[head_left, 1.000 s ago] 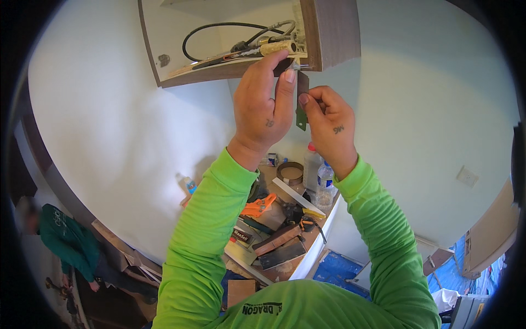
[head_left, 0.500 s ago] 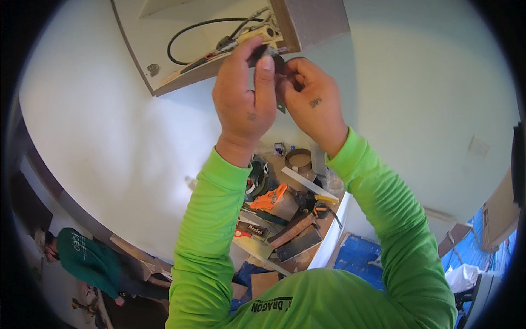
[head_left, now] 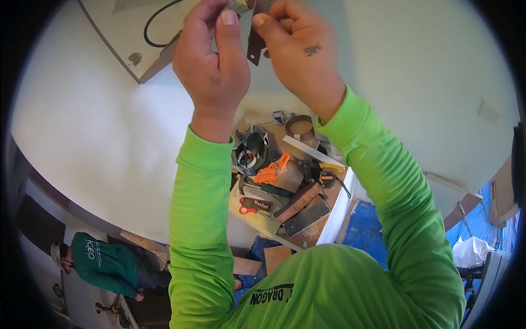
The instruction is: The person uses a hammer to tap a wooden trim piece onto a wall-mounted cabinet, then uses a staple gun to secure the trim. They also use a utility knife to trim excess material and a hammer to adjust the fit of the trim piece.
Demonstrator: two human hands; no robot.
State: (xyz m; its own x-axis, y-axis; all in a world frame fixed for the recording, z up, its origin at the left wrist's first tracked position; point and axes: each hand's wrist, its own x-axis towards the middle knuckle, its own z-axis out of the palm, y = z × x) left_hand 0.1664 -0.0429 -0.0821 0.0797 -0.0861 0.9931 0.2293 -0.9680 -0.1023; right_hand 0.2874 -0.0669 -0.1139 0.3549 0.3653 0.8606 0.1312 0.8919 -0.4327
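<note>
Both hands are raised at the top of the view, before a pale wall. A dark, flat metal strip [head_left: 255, 46] with a small hole at its lower end hangs between them. My right hand [head_left: 307, 57] pinches this strip between thumb and fingers. Close on its left, my left hand [head_left: 213, 68] is closed with the thumb up, by a small shiny piece [head_left: 239, 5] partly cut off by the upper edge. What exactly the left fingers grip is hidden. Behind the left hand is an open cabinet [head_left: 160, 61] with a black cable [head_left: 147, 32].
Below lies a cluttered worktop with an orange tool [head_left: 272, 169], a roll of brown edging [head_left: 299, 126], a white strip [head_left: 307, 149], a hammer [head_left: 263, 189] and red-handled scissors [head_left: 248, 206]. Blue sheeting [head_left: 364, 227] covers floor. A person in green [head_left: 104, 263] is at lower left.
Both hands have shifted up and slightly left in view, and the cabinet has slid partly out at the top. More of the dark strip and the worktop now shows.
</note>
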